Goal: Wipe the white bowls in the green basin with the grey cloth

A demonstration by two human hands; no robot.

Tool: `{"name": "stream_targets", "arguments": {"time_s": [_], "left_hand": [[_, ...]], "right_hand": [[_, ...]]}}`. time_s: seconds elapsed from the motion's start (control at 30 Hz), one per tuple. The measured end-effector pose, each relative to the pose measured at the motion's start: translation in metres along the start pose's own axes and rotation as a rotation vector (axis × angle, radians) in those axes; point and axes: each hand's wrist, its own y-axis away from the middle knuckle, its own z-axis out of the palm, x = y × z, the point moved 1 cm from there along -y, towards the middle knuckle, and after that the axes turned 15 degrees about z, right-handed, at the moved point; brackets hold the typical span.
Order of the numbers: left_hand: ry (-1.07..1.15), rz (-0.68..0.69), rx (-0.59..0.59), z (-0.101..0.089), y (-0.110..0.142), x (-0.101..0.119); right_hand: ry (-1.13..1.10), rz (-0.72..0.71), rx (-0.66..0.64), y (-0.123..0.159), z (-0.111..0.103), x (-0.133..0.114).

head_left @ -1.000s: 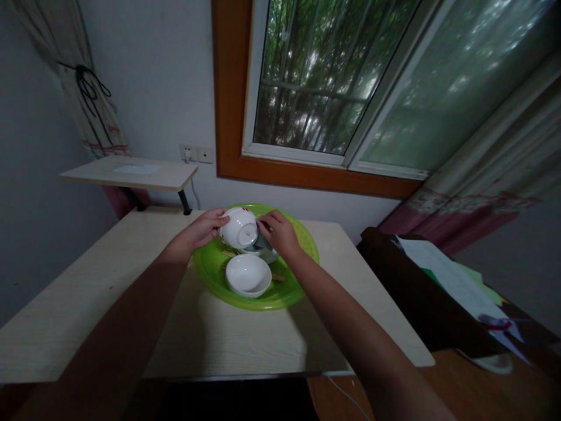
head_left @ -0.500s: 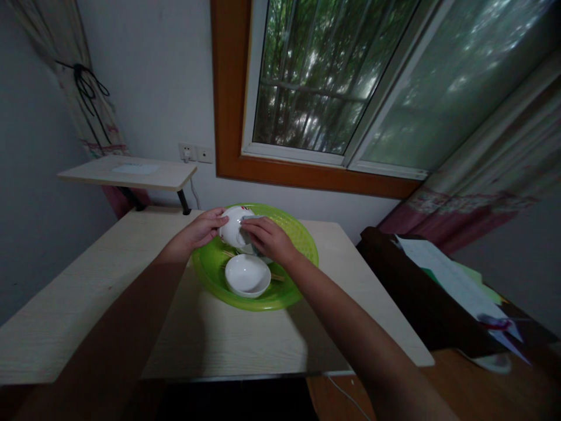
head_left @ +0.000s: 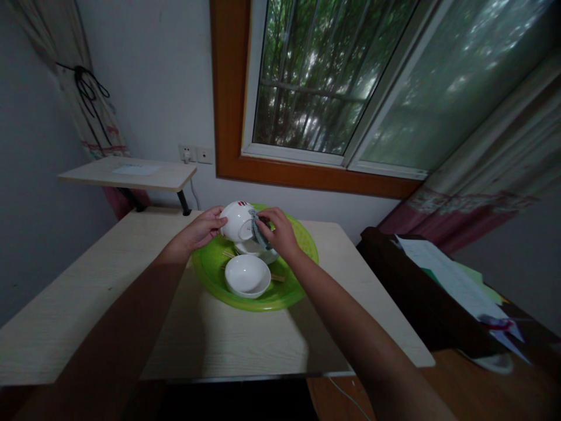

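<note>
My left hand grips the rim of a white bowl tilted so that its underside and foot ring face me. Pinched in my right hand is a grey-green cloth, pressed to the bowl's right side by the foot ring. Beneath them stands a green plastic basin. In its front part sits a white bowl, upright. Behind that one, another white bowl is partly covered by the cloth and my right hand. Wooden chopsticks lie in the basin, mostly hidden by the bowls.
The basin rests on a pale wooden table. A raised shelf with a paper on it stands at the back left. Right of the table is a dark brown piece of furniture bearing papers. A window is behind.
My right hand with the cloth swept left across the bowl's base, then came back to its right side. The held bowl has turned slightly in my left hand.
</note>
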Motion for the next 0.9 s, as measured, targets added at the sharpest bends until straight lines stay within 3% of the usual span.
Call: {"name": "stream_targets", "arguments": {"time_s": [0.17, 0.3, 0.5, 0.7, 0.8, 0.9], "left_hand": [[-0.013, -0.015, -0.036, -0.005, -0.001, -0.004], [-0.004, -0.024, -0.058, -0.006, -0.002, -0.006], [-0.025, -0.047, -0.057, -0.002, -0.002, -0.003], [-0.038, -0.031, -0.047, 0.0, -0.001, -0.002], [-0.04, -0.035, -0.052, -0.001, -0.001, -0.003], [-0.032, -0.032, -0.044, -0.001, -0.001, -0.004]], "right_hand": [[0.036, 0.008, 0.003, 0.0, -0.001, 0.001], [0.087, -0.087, -0.017, 0.003, 0.001, -0.004], [0.227, -0.211, -0.149, 0.01, 0.005, -0.014], [0.146, -0.049, 0.026, 0.002, 0.004, 0.0], [0.151, 0.015, 0.057, -0.001, 0.004, 0.009], [0.16, -0.017, 0.045, 0.0, 0.003, 0.01]]}}
